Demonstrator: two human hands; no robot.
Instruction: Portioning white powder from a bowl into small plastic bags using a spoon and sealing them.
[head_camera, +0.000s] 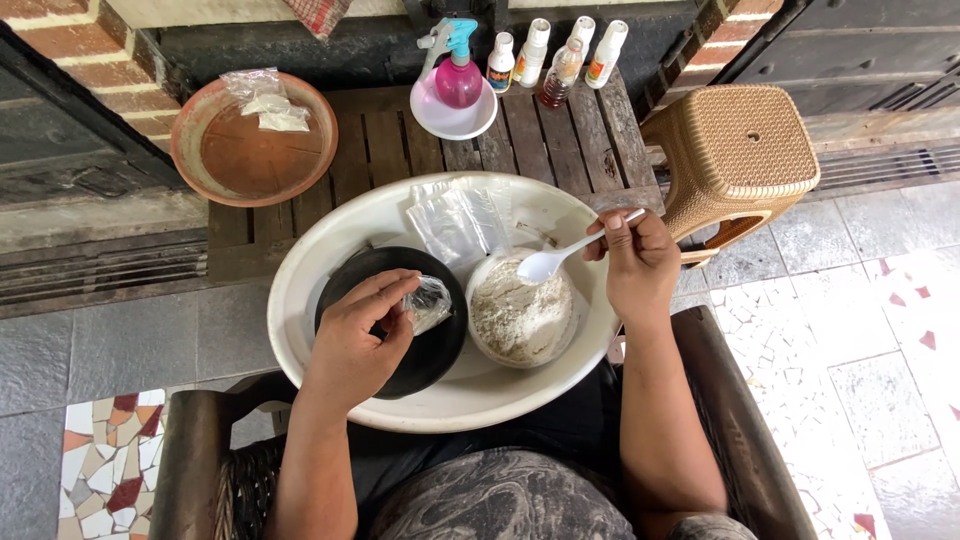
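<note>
looking down from the head view, the left hand (355, 335) pinches a small clear packet (428, 303) at its mouth, fingers closed on the plastic, and holds it over a black bowl (437, 350) at the lower left of a wide white basin (330, 260) that rests across the person's lap. the right hand (637, 262) grips the handle of a white plastic spoon (560, 258), its scoop hanging just above a round white tub of pale grey powder (520, 315) right of centre in the basin. the spoon looks empty or nearly so; i cannot tell for sure. the packet seems to hold a little material already, though how much is hard to make out, so i'd judge the filling is under way rather than finished. a loose heap of empty clear packets (460, 222) lies in the upper part of the basin, touching the tub's rim, which suggests a good share of bagging is left. further up, on the slatted wooden counter (385, 140), a terracotta dish (255, 140) at upper left holds a few packets (265, 100) that may be done ones. a pink spray bottle (457, 70) sits in a white bowl beside a row of small bottles (555, 55). a tan plastic stool (735, 150) stands at upper right.
</note>
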